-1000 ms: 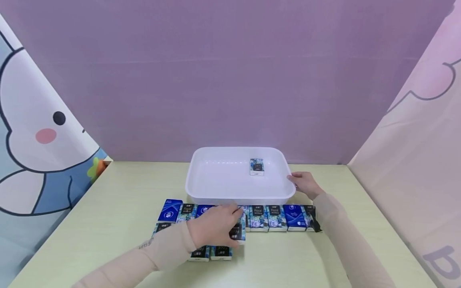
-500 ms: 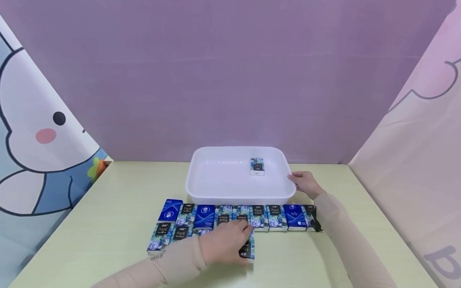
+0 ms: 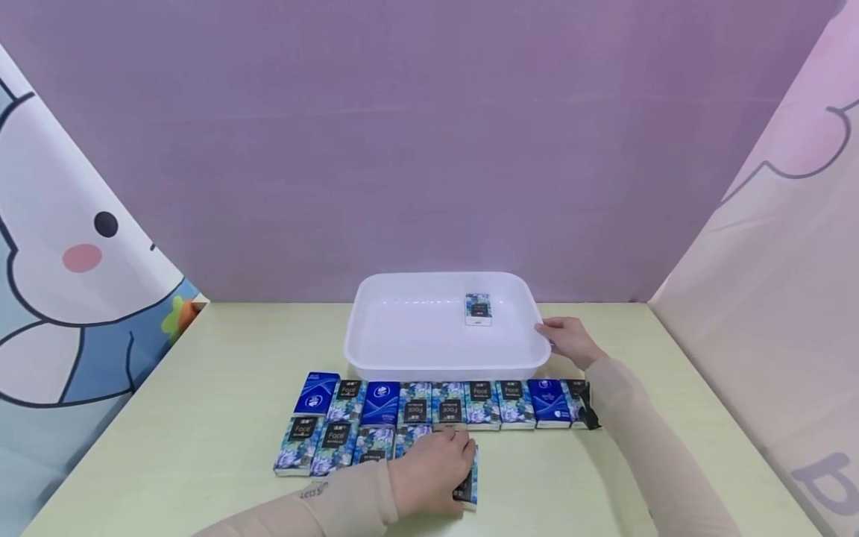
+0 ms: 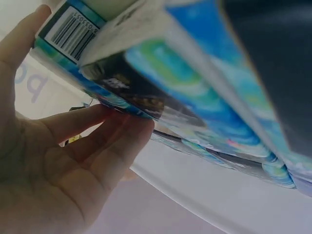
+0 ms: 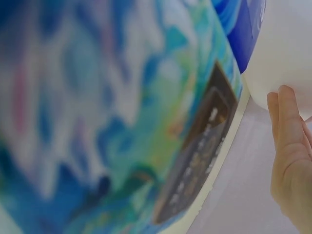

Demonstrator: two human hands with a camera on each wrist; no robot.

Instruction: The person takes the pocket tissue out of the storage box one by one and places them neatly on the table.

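Small tissue packs with blue floral print and black labels, some plain dark blue, lie in two rows on the table. My left hand (image 3: 432,473) is at the right end of the nearer row and grips a floral tissue pack (image 3: 471,477) by its two ends. The left wrist view shows my thumb (image 4: 29,34) at the barcode end and the other fingers at the opposite end. My right hand (image 3: 570,341) holds the right rim of a white tray (image 3: 443,373). In the right wrist view its fingers (image 5: 288,117) lie straight along the tray's outer wall.
One floral tissue pack (image 3: 479,309) lies inside the tray toward the right. The farther row, with a blue tissue pack (image 3: 381,403) in it, runs along the tray's front edge. A black strap end (image 3: 589,414) hangs by the right sleeve. A purple backdrop (image 3: 429,149) stands behind.
My left hand has moved toward the person and slightly right with the tissue pack, from the farther row down to the end of the nearer one. The right hand and tray stay put.
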